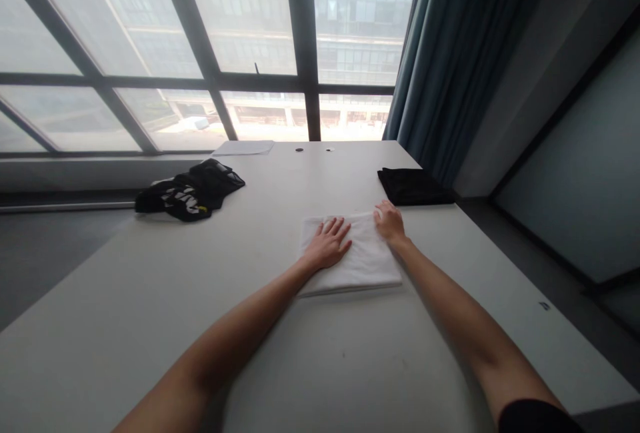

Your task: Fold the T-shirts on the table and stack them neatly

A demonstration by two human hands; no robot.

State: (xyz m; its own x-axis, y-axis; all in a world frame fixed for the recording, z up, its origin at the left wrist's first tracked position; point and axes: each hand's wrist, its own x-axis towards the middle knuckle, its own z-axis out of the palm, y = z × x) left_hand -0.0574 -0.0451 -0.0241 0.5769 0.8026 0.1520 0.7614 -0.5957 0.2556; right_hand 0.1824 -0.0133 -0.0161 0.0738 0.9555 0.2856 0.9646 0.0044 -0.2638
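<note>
A folded white cloth [363, 263] lies flat on the white table [250, 326] in front of me. My left hand [327, 244] rests palm down on the cloth's left part, fingers stretched out and slightly apart. My right hand [389, 222] lies on the cloth's far right corner, fingers extended along the edge, holding nothing. Both forearms reach in from the bottom of the view.
A folded black cloth [411, 186] sits just beyond the right hand near the table's right edge. A crumpled black garment with white print [193, 192] lies at the far left. A sheet of paper [243, 148] and two small round things are by the window. A dark curtain [450, 60] hangs at the right.
</note>
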